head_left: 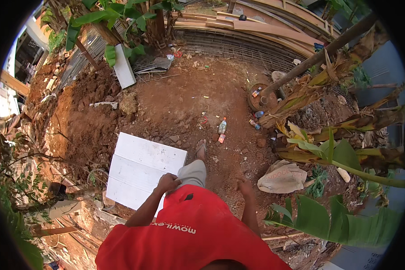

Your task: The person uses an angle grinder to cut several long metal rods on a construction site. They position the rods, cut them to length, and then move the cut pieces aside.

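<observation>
Beside my left leg lie white lightweight concrete blocks (144, 155), several side by side with their long edges together. My left hand (168, 182) is over their right edge, against the leg of my light shorts (193, 173). Its fingers are curled, and what they hold, if anything, is hidden. On my other side my right hand (244, 186) hangs above bare soil, apart from any object. Its fingers are slightly smeared. My sandalled foot (201, 149) stands forward on the reddish dirt.
A plastic bottle (222, 126) lies ahead among litter. At right are a crumpled paper sack (282, 177), a round container (256, 98), a slanting pole (319, 56) and banana plants. Another white block (123, 66) leans at the far left. Planks (274, 31) and steel mesh (211, 42) lie behind.
</observation>
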Tool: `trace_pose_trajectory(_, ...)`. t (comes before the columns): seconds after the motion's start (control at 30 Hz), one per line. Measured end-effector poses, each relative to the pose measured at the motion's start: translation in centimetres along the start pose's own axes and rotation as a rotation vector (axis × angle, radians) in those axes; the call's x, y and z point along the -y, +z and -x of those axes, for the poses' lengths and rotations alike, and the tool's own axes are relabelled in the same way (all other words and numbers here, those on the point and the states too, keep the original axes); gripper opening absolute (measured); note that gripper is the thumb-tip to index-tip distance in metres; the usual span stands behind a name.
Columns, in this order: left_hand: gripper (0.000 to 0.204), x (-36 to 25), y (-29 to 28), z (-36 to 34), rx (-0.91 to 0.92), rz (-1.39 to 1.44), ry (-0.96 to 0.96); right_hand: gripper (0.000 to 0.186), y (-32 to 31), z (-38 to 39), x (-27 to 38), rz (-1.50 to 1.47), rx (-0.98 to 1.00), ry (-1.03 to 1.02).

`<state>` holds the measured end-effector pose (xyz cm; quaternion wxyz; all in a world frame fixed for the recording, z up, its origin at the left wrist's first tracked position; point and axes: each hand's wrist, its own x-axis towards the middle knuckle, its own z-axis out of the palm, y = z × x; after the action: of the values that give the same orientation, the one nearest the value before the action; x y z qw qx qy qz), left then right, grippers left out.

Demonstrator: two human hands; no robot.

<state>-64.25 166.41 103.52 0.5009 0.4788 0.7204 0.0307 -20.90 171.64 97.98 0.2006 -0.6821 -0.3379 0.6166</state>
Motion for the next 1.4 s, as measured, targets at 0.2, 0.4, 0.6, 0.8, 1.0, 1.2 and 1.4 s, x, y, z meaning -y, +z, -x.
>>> trace_pose_trajectory(0.2, 0.031, -19.8, -16.7, -18.3, -0.218, 0.169, 0.392, 0.069, -0.7, -11.9, 0.9, 0.311, 0.043, 0.104)
trace_pose_trajectory(0.4, 0.037, -38.8, -34.9, -31.3, -0.179, 0.402, 0.597, 0.055, 1.3, -21.1, 21.0, 0.073, -0.235, -0.075)
trace_pose_trajectory(0.6, 0.051, -35.5, -40.4, -49.0, -0.268, 0.452, 0.51, 0.047, 0.8, -36.8, 33.8, 0.283, 0.125, 0.016)
trace_pose_trajectory(0.8, 0.031, -8.2, -31.6, -57.8, 0.035, -0.618, -0.053, 0.028, 4.8, -50.3, 47.9, 0.107, -0.086, 0.075)
trace_pose_trajectory(1.0, 0.034, -10.8, -28.5, -50.8, 0.164, 0.183, -0.553, 0.027, 0.7, -65.8, 55.8, 0.092, -0.198, 0.057)
trace_pose_trajectory(1.2, 0.04, -14.1, -37.5, -66.5, 0.111, 0.102, -0.476, 0.013, 0.5, -79.1, 62.4, 0.076, -0.259, -0.196)
trace_pose_trajectory(1.4, 0.048, -19.9, -56.5, -100.2, -0.1, -0.214, -0.24, 0.022, 5.9, -90.7, 59.0, -0.246, -0.393, 0.119)
